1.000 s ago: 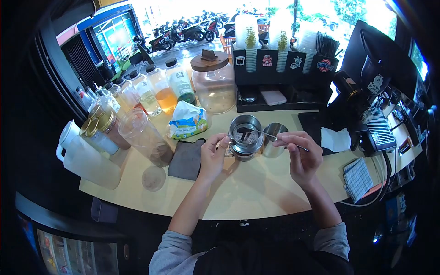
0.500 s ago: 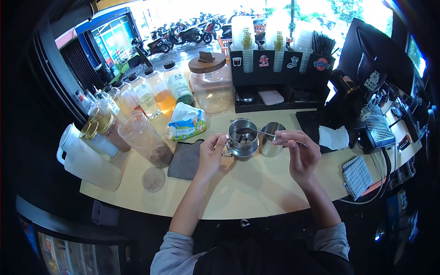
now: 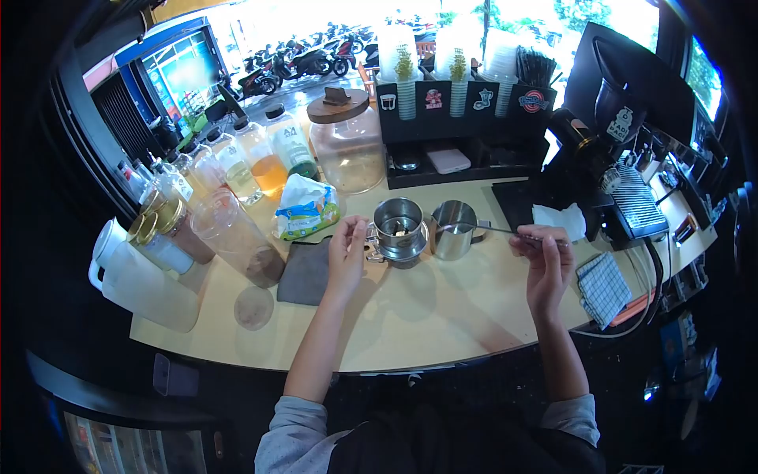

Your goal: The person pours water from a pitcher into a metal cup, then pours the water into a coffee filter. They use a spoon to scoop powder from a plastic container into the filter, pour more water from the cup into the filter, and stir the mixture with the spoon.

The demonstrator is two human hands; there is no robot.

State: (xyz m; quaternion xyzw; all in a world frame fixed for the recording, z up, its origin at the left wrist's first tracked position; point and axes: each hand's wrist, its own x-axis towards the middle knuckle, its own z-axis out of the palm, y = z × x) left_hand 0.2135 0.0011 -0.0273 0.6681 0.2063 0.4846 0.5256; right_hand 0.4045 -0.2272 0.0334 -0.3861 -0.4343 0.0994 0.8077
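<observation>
A metal drip filter (image 3: 399,229) stands on top of a glass cup, and its inside shows from above. At its left side my left hand (image 3: 347,249) is closed on the filter or the cup handle; which one is hard to tell. My right hand (image 3: 545,257) pinches a long thin metal spoon (image 3: 493,229), whose far end lies over a steel pitcher (image 3: 453,231). The pitcher stands on the table just right of the filter. A grey cloth (image 3: 304,272) lies to the left of my left hand.
On the wooden table (image 3: 426,340), a wet-wipe pack (image 3: 306,207), a large glass jar (image 3: 347,154), bottles and a clear canister (image 3: 237,237) stand at the left. A black cup holder (image 3: 466,114) is behind. A coffee machine (image 3: 643,201) and a checked cloth (image 3: 606,290) are at the right.
My right hand has moved right, bringing the spoon out from over the filter. My left hand stays at the filter. The whole view has shifted slightly.
</observation>
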